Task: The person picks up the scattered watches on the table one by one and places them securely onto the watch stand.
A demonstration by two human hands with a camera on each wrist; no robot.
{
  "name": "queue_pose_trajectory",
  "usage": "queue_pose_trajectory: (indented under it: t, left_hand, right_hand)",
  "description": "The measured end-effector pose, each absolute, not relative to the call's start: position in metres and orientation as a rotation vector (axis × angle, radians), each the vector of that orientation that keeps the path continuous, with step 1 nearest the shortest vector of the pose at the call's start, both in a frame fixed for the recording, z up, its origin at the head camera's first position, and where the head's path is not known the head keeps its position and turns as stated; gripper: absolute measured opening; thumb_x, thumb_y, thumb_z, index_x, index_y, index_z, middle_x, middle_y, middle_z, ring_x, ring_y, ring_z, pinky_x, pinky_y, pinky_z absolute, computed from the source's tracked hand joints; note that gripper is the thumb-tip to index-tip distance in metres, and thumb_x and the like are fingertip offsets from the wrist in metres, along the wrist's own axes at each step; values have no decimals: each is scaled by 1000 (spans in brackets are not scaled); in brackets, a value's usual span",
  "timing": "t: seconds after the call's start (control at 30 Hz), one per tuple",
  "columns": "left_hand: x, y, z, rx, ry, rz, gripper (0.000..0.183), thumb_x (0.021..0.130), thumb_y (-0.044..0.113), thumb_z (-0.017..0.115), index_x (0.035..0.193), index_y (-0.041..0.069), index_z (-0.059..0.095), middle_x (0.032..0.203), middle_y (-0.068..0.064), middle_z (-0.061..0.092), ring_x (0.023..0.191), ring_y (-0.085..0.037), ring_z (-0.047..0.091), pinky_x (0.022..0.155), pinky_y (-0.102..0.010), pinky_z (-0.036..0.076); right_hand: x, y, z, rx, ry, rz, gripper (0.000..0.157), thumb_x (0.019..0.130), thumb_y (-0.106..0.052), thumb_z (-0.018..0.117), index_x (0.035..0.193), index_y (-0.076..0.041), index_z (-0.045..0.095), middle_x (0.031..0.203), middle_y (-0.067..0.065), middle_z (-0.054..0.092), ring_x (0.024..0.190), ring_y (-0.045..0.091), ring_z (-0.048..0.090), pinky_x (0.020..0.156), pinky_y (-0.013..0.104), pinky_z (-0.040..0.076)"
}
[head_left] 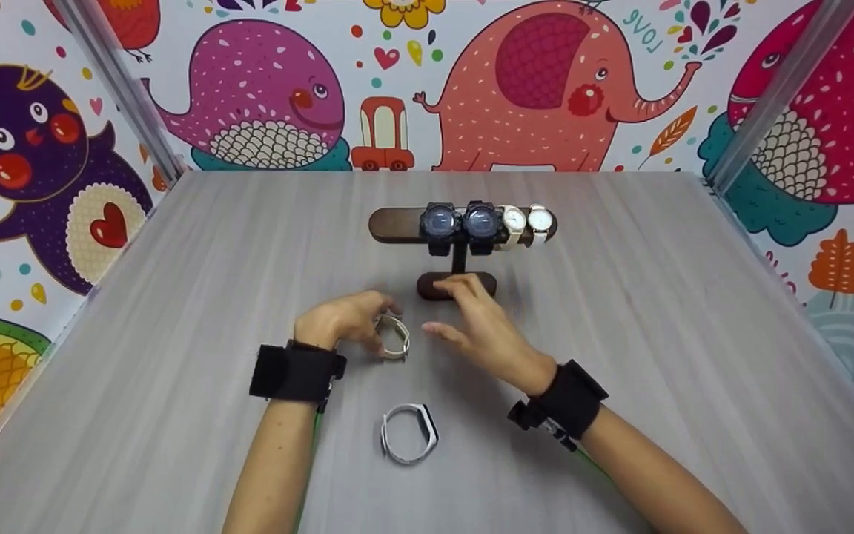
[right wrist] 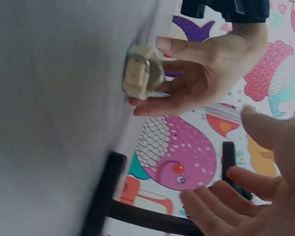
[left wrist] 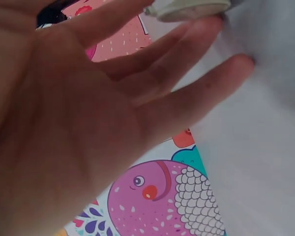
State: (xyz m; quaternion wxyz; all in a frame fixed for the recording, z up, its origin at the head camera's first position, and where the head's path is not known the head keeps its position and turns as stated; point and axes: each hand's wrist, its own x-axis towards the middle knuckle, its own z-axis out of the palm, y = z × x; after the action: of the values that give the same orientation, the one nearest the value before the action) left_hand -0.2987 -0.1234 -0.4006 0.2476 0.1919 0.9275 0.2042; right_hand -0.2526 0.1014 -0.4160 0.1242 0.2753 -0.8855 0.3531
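My left hand (head_left: 349,319) is at a cream-strapped watch (head_left: 395,337) on the table. Its thumb lies on the near side of the watch and its fingers on the far side. In the right wrist view the strap of this watch (right wrist: 136,76) faces the camera, between the thumb and fingers of the left hand (right wrist: 201,73). The left wrist view shows the watch (left wrist: 191,11) right at the fingertips. To the right, my right hand (head_left: 497,334) hovers with loosely bent fingers and holds nothing. Its fingertips overlap the base of a brown watch stand (head_left: 397,225) in the head view.
Two black watches (head_left: 440,221), a cream watch (head_left: 514,220) and a white watch (head_left: 540,220) hang on the stand's bar. A white fitness band (head_left: 408,434) stands on the grey table (head_left: 249,245) nearer the person. Cartoon-printed walls (head_left: 412,59) enclose the table's back and sides.
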Motion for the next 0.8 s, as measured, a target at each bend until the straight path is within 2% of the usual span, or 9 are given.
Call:
queue_pose_trajectory:
  t: [0.27,0.53,0.67,0.8]
  left_hand:
    - [-298,-116,-399,520,2558,526,47,74,1,77,120,8,68,117,-6,70,101,-19,62,94,-38,54]
    - [-295,-99,-402,625,2611,453,46,74,1,77,119,6,67,117,-10,69,106,-24,62,96,-38,54]
    - [-294,-91,-406,667,2622,414,44,77,4,77,120,3,64,116,-12,68,106,-25,62,96,-40,54]
    - [-294,-88,-408,677,2631,426,41,79,5,77,118,3,63,115,-13,67,103,-25,62,94,-40,55]
  right_hand:
    - [-252,99,-426,901,-2746,991,69,87,-32,76,142,0,49,137,16,52,129,32,54,113,43,47]
    - [-250,94,-435,989,-2779,955,74,84,-30,79,142,5,48,133,17,53,124,31,57,109,41,50]
    - [-250,93,-439,971,-2822,982,76,84,-29,81,145,-1,46,133,17,54,121,29,58,107,42,52]
    - [-250,92,-441,963,-2833,977,79,83,-27,81,148,-4,44,137,16,54,125,28,55,110,42,50]
